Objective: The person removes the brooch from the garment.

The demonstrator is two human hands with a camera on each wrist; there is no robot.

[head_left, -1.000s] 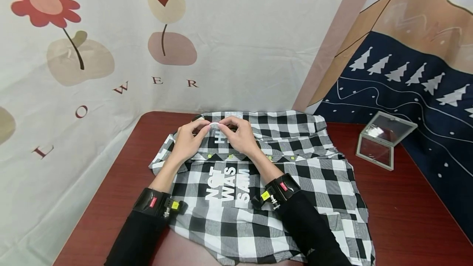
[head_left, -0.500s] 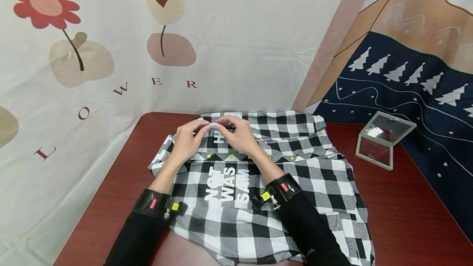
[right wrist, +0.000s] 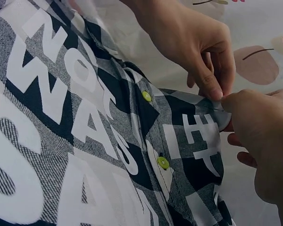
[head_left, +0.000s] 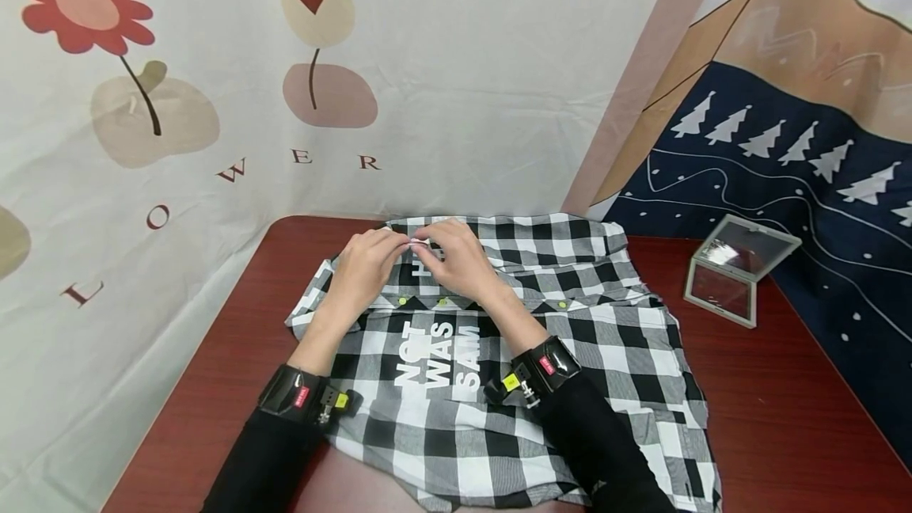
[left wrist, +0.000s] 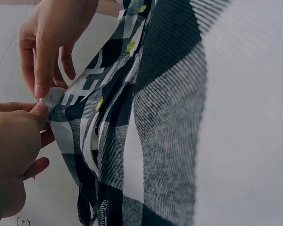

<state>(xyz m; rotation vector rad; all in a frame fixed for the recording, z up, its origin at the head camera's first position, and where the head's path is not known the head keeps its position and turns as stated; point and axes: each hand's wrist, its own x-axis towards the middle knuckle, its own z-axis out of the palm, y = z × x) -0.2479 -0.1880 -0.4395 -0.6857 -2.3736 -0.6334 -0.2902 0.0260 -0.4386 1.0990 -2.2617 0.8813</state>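
A black-and-white plaid shirt [head_left: 563, 323] with white lettering [head_left: 438, 359] and yellow-green buttons [head_left: 402, 301] lies spread on the red-brown table [head_left: 784, 418]. My left hand [head_left: 394, 248] and right hand [head_left: 436, 245] meet at the shirt's far edge. Both pinch the same small white bit of fabric [head_left: 416, 242]. In the left wrist view my left hand [left wrist: 35, 115] holds that edge from below while the right hand's fingertips [left wrist: 41, 89] press on it from above. The right wrist view shows my right hand [right wrist: 228, 106] and the left hand's fingertips [right wrist: 213, 92] pinching beside printed letters [right wrist: 198, 136] and a button [right wrist: 163, 163].
A small glass box [head_left: 737, 267] with its lid tilted up stands at the table's right side. A flower-printed cloth [head_left: 214, 101] hangs behind and to the left, and a mountain-and-trees cloth [head_left: 784, 141] hangs at the right. Bare table shows on both sides of the shirt.
Both hands stayed at the far edge and shifted very slightly away from me. The raised white loop of fabric between the fingertips is now pinched flatter.
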